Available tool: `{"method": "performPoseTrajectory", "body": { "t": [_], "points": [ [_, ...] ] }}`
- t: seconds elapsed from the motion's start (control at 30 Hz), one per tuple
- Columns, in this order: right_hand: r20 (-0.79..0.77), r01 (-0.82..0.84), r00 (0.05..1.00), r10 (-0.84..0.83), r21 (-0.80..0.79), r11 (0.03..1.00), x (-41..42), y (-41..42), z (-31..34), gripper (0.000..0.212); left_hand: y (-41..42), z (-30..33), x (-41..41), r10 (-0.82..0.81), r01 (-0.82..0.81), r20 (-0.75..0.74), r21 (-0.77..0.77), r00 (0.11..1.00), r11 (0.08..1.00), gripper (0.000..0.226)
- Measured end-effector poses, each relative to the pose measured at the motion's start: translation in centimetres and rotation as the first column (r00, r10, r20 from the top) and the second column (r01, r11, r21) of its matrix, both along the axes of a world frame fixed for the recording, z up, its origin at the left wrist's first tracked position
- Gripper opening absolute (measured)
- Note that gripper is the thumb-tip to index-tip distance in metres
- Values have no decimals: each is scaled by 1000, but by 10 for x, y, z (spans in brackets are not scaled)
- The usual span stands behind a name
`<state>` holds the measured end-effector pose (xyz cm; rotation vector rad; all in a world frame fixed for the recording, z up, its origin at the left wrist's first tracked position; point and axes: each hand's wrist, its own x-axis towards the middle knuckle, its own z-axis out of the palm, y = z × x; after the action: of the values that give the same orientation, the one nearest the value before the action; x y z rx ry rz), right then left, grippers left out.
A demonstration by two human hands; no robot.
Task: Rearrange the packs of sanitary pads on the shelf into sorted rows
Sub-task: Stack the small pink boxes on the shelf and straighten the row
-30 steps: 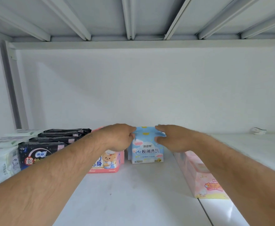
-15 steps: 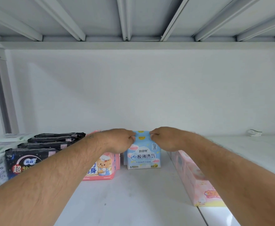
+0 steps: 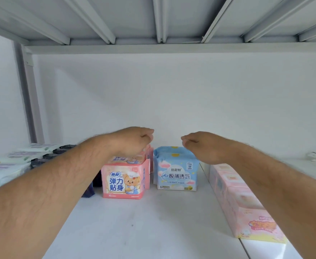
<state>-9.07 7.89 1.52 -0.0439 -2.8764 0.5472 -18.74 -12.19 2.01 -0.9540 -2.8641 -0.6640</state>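
Left hand (image 3: 132, 140) and right hand (image 3: 203, 144) at frame centre, fingers loosely curled, grip empty on both, above packs, apart from them. Blue pack (image 3: 175, 172) upright on shelf (image 3: 144, 227) just below right hand. Pink bear pack (image 3: 124, 181) beside it at left. Pale pink row (image 3: 247, 208) lower right; dark packs (image 3: 46, 157) left.
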Motion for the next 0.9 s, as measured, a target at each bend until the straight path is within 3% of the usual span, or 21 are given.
{"method": "performPoseTrajectory", "body": {
  "t": [0.17,0.3,0.47,0.6,0.9],
  "points": [
    [-22,-17,1000,16,-13,1000,9,-28,9,41,-60,8,0,64,-64,-65,0,996,998,47],
    [-15,-31,999,32,51,998,8,-63,4,40,-96,3,-4,67,-72,-49,-127,997,989,45],
    [10,-53,999,52,94,994,-4,-109,-16,40,-113,-12,-5,-61,52,-35,-230,997,972,35],
    [8,23,1000,-24,103,994,-12,-131,-36,32,-113,-23,-10,-126,96,-65,-342,990,935,34],
    [-20,12,1000,-7,256,967,-17,-137,-44,36,-113,-37,-13,-208,136,-145,-396,967,908,38]
  ]
}}
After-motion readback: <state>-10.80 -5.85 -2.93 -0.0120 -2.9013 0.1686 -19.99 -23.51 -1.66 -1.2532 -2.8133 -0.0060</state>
